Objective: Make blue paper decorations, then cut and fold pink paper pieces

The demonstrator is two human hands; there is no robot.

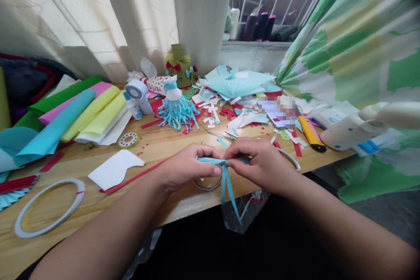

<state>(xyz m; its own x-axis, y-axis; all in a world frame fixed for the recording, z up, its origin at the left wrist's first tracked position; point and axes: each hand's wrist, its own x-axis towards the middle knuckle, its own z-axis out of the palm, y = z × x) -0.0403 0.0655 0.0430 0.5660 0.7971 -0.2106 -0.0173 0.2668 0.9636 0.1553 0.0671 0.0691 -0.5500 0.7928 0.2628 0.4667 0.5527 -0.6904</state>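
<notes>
left hand [188, 168]: clenched, thumb and forefinger pinching the left end of the blue paper strip [225, 177].
right hand [259, 164]: clenched too, fingertips nipping the same strip just right of the left thumb. The two hands almost touch.
strip location: held in the air over the near edge of the desk [157, 144], not resting on it. A tape ring [205, 186] lies on the desk right under the left hand.
strip axis, top part: short run lying left-right between the hands, roughly parallel to the desk's near edge.
strip axis, tails: two narrow tails hang from the pinch, free ends pointing down and near. One drops almost straight, the other slants to the right. They reach past the desk edge, in front of a clear plastic bag [244, 210].
pinch detail: fingers cover it, so it may be a fold, a twist or a knot; cannot tell.
risk 1: thin paper under tension at one point. Pulling the hands apart too hard could tear it at the pinch.
risk 2: if either grip eases, the gather opens up and the tails slip out uneven.
risk 3: if it drops, the strip falls off the near edge or into the bag, not onto the desk.
risk 4: the tails swing free near the tape ring and could snag on a sticky edge.
clutter: paper scraps [226, 111] and a fringed blue paper figure [175, 109] sit farther back, well apart from the hands.
</notes>
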